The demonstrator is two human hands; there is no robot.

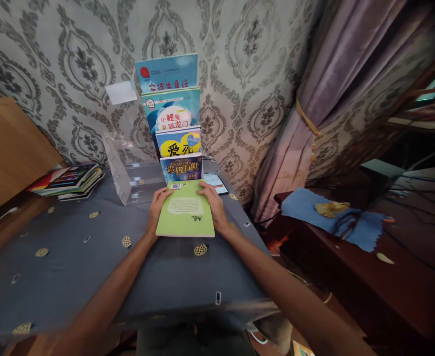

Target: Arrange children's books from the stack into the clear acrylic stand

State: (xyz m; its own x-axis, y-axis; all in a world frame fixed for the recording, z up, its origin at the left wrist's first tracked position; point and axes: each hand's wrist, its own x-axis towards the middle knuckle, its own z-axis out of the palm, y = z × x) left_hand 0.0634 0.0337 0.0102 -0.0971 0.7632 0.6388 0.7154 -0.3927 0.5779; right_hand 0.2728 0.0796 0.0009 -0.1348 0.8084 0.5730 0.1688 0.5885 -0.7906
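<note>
A light green book (186,220) is held flat between my two hands, its barcode at the far end and its printing upside down. My left hand (158,210) grips its left edge, fingers curled near the barcode. On the opposite edge, my right hand (214,205) holds it with the fingers near the far corner. Just beyond stands a clear tiered book rack (122,180). Its right column carries a dark blue book (182,168) in front, then a blue and yellow book (176,141), a teal book (172,106) and a blue book (167,69) at the back.
A pile of books (72,180) lies at the left beside a wooden panel (13,143). A phone (217,183) rests right of the rack. The patterned tablecloth (91,267) covers the table. A curtain (287,168) and a dark red cabinet with a blue cloth (299,207) are right.
</note>
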